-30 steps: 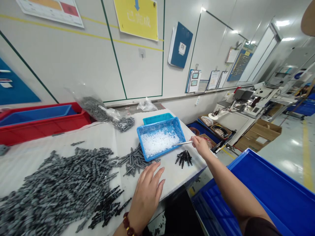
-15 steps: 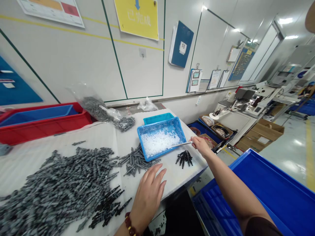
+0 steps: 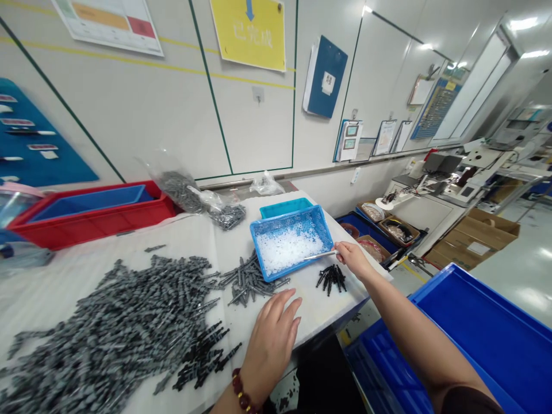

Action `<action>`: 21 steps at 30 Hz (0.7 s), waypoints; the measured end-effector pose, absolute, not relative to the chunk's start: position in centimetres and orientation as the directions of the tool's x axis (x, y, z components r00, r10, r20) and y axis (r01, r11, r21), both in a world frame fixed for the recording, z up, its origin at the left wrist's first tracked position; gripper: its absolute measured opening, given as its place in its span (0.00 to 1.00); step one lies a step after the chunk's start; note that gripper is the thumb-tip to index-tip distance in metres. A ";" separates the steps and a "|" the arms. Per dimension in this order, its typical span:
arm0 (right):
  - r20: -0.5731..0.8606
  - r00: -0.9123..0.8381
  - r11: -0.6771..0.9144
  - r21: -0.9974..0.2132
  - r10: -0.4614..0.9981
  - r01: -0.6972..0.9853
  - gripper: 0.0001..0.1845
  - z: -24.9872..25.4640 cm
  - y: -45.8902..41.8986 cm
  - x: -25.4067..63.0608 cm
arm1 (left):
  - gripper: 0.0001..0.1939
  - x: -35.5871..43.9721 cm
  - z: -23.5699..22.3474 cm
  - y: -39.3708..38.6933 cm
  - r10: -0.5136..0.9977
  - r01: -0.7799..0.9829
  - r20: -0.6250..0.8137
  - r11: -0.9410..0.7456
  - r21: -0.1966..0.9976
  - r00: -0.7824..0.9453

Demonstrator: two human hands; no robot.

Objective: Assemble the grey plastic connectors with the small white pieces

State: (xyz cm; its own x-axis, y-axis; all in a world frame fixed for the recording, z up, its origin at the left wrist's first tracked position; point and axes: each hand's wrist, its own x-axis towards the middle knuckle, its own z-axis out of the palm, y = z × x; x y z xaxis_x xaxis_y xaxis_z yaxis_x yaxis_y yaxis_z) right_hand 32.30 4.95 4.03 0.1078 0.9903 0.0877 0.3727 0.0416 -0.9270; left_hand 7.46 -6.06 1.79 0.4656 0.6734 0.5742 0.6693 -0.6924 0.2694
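My right hand (image 3: 352, 257) is closed on metal tweezers (image 3: 319, 255), whose tip reaches over the right edge of a blue tray (image 3: 261, 262) holding small white rings. A little bunch of black pins (image 3: 331, 278) lies on the table just below that hand. My left hand (image 3: 271, 339) rests flat and open on the white table near its front edge, with a bead bracelet on the wrist. Left of it lie a small cluster of black pins (image 3: 202, 356) and a large heap of grey pins (image 3: 116, 328). More grey pins (image 3: 245, 280) lie against the tray.
A red bin (image 3: 95, 215) with a blue insert stands at the back left. Clear bags of grey parts (image 3: 190, 195) lie by the wall. A teal tray (image 3: 282, 207) sits behind the blue one. A large blue bin (image 3: 483, 339) stands at the lower right, benches and boxes beyond.
Both hands stay nearly still, the right keeping the tweezers at the tray. The view has shifted slightly, so everything sits a little further right.
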 end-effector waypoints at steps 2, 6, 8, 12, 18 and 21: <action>0.081 0.103 0.038 -0.932 0.991 0.361 0.17 3.9 5.0 32.1 | 0.14 7.5 1.8 -6.1 0.676 0.671 0.571 -0.691 0.270 0.466; 0.054 0.099 0.018 -0.942 0.994 0.335 0.17 3.7 5.2 31.6 | 0.14 7.5 1.9 -6.0 0.685 0.670 0.567 -0.685 0.286 0.458; 0.045 0.104 0.009 -0.947 0.994 0.322 0.16 3.5 5.3 31.3 | 0.14 7.5 1.9 -6.0 0.689 0.669 0.561 -0.683 0.292 0.459; 0.040 0.123 0.004 -0.960 0.992 0.281 0.16 2.9 5.3 30.6 | 0.14 7.5 1.7 -5.9 0.684 0.663 0.562 -0.690 0.290 0.465; -0.010 0.136 -0.030 -0.989 0.991 0.144 0.18 2.6 5.3 30.3 | 0.15 6.9 1.6 -5.5 0.685 0.692 0.563 -0.676 0.253 0.463; -0.038 0.130 -0.050 -0.995 0.991 0.089 0.19 3.0 5.3 30.4 | 0.15 6.6 2.0 -4.5 0.705 0.757 0.567 -0.621 0.204 0.426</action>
